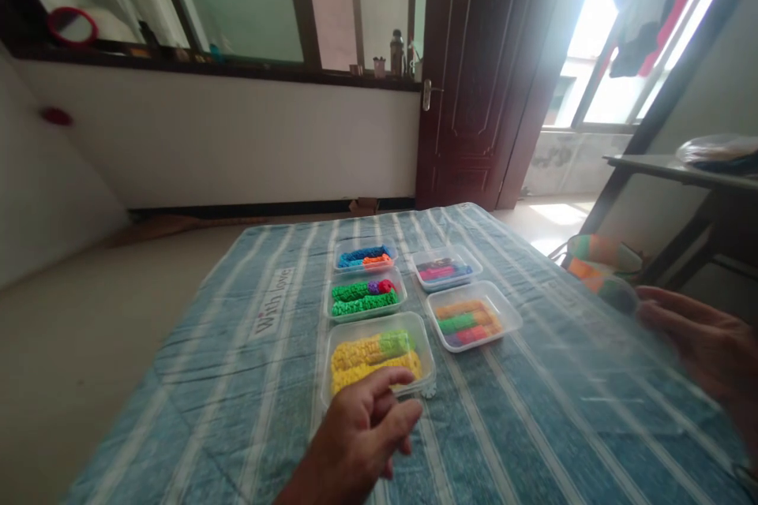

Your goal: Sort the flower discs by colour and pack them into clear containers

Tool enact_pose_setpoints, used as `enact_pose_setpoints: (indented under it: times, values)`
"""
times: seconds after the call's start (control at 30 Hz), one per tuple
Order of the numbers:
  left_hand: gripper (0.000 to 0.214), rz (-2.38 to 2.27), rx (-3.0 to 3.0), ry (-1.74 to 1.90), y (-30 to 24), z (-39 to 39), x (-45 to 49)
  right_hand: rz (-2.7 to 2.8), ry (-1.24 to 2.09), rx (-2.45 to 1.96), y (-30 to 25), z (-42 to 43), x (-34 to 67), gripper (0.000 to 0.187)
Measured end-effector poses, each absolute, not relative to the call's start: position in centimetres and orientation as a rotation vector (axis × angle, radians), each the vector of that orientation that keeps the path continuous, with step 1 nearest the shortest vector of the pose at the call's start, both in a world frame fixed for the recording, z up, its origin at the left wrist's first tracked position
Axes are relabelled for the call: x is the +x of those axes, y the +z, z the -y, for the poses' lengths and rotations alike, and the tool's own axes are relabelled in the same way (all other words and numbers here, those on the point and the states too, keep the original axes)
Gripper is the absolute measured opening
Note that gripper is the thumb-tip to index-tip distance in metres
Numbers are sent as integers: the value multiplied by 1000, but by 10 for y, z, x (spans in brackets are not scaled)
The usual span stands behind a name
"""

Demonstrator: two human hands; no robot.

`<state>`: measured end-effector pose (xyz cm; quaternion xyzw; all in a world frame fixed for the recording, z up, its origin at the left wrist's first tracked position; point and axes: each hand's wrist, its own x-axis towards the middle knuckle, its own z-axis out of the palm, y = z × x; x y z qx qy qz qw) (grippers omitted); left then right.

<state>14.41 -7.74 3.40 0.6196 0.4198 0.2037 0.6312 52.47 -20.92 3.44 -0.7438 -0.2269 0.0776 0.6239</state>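
My left hand is in front of the nearest clear plastic box, thumb and index finger apart, with nothing in its grasp. Yellow and light-green knitted pieces lie in that box; whether a fingertip touches its rim I cannot tell. At the far right, my right hand pinches the edge of another clear plastic container, raised past the table's right side. Orange and green pieces show through its walls, blurred by motion.
More clear boxes with colourful knitted pieces stand on the striped tablecloth: blue-orange, green-purple-red, pink-blue and orange-green-red. A dark door is behind. A side table stands at right.
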Motion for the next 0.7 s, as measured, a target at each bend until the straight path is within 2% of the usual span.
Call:
enact_pose_setpoints:
  times: [0.1, 0.2, 0.37, 0.57, 0.63, 0.7]
  values:
    - [79, -850, 1177, 334, 41, 64, 148, 589, 343, -1376, 56, 167, 465, 32]
    - [85, -837, 940, 398, 51, 50, 138, 821, 393, -1169, 70, 131, 410, 27]
    - [75, -929, 708, 564, 56, 25, 98, 1445, 470, -955, 94, 103, 360, 22]
    - [32, -1087, 808, 716, 52, -10, 71, 2128, 332, -934, 108, 63, 348, 24]
    - [32, -1108, 942, 794, 49, -29, 73, 2208, 293, -976, 101, 35, 351, 25]
    - [43, -1154, 1107, 864, 41, -53, 80, 2216, 200, -1080, 86, 3, 355, 27]
